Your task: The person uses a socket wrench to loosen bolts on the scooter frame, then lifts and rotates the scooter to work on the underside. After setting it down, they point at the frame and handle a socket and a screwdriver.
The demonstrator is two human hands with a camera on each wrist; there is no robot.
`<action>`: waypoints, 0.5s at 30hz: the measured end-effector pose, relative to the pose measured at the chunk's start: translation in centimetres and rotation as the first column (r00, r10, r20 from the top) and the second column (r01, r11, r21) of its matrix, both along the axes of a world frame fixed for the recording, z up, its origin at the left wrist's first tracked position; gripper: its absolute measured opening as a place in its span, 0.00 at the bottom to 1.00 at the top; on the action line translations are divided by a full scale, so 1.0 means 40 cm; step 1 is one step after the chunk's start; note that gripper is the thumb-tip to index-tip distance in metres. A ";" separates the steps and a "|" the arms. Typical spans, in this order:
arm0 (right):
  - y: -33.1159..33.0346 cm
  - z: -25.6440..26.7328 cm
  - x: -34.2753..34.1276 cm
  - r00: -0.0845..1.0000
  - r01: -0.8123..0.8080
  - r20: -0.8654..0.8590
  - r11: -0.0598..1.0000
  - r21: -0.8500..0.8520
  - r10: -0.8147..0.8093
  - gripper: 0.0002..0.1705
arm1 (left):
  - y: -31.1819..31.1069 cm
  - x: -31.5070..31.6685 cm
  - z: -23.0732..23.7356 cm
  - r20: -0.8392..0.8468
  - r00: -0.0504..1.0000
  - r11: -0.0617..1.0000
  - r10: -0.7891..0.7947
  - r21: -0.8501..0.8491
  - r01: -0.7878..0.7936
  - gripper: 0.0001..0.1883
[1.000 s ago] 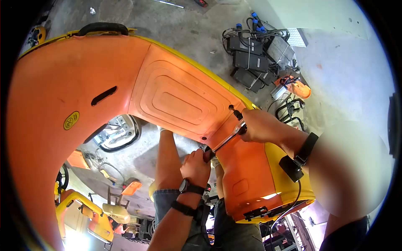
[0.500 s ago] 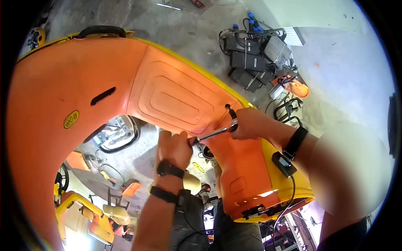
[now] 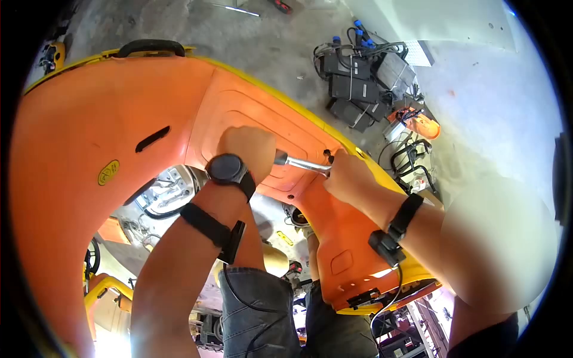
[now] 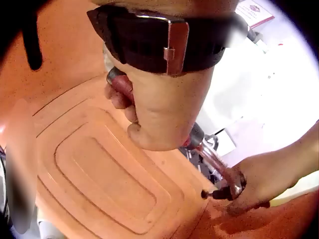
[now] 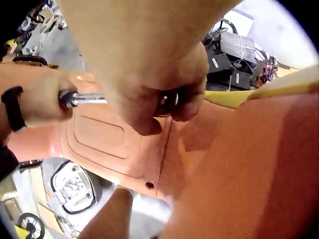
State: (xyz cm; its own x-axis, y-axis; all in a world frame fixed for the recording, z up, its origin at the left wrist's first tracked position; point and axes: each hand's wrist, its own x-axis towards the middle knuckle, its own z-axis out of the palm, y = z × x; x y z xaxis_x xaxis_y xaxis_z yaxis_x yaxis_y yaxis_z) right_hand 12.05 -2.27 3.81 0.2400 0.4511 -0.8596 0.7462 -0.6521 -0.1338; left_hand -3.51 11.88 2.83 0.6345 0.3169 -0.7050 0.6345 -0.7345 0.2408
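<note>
Item under observation: a ratchet wrench (image 3: 305, 165), held above the orange panel (image 3: 149, 89), near the panel's right-hand corner in the head view. Metal shaft exposed between the two hands; part of the red handle (image 4: 122, 85) visible from the left wrist.

Left grip (image 3: 249, 149): clenched round the handle, fingers curled, back of the hand uppermost. Right grip (image 3: 352, 179): grasping the wrench at its head end, fingers curled about it. A dark end piece (image 4: 220, 193) projects from the head towards a dark spot in the corner of the panel; whether it is seated there, I cannot tell.

Panel carries nested rounded grooves, a black slot (image 3: 153, 138), an oval yellow sticker (image 3: 108, 172) and a second dark hole (image 3: 290, 197) by the lower edge. Yellow trim (image 3: 286, 104) borders the far side; a black handle (image 3: 150, 48) is mounted at the upper left.

On the person: a watch (image 3: 225, 169) on the left wrist, a black band (image 3: 407, 215) on the right, dark shorts (image 3: 256, 310).

Beyond the trim, on the grey floor (image 3: 250, 45): stacked black boxes (image 3: 353, 88) with cables and blue connectors, an orange part (image 3: 425, 126) beside them.
</note>
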 end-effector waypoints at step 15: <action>-0.082 -0.103 -0.007 0.379 0.875 -0.186 0.416 -0.246 -0.906 0.11 | 0.032 0.473 -0.046 -0.102 0.564 0.493 -0.819 0.377 0.784 0.12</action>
